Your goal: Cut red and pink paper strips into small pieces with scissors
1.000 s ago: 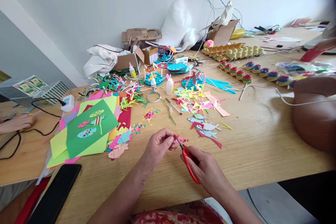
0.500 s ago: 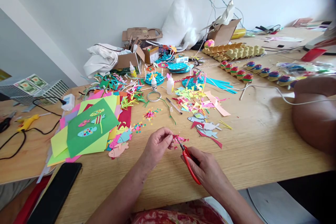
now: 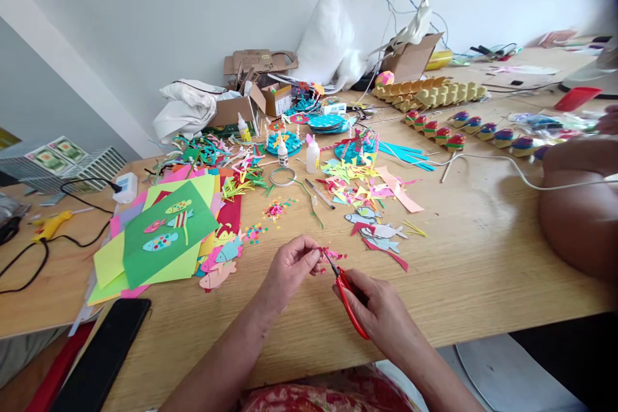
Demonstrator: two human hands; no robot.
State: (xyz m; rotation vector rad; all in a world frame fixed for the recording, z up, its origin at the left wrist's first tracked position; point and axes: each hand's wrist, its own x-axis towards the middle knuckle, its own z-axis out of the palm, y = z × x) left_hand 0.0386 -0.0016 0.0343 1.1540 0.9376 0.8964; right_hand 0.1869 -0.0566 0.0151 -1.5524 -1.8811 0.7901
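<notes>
My right hand (image 3: 374, 301) is closed around the red handles of a pair of scissors (image 3: 348, 306). The dark blades point up and left, their tips at the fingertips of my left hand (image 3: 299, 262). Thumb and forefinger of that hand are pinched together on a tiny piece, mostly hidden, too small to name. Small pink and red paper bits (image 3: 333, 254) lie on the table just behind the blades. Farther back to the right are paper fish cutouts (image 3: 383, 232) in blue-grey and white, with dark red scraps among them.
Coloured paper sheets (image 3: 168, 232) and a black phone (image 3: 103, 354) lie left. Glue bottles (image 3: 313, 158), a tape ring (image 3: 282, 177) and paper scraps (image 3: 357, 174) stand or lie beyond my hands. Another person's arm (image 3: 574, 212) rests at right near a white cable (image 3: 516, 174).
My two hands and the scissors stay almost where they were. At the right edge, the other person's arm has shifted slightly and a hand now shows above it.
</notes>
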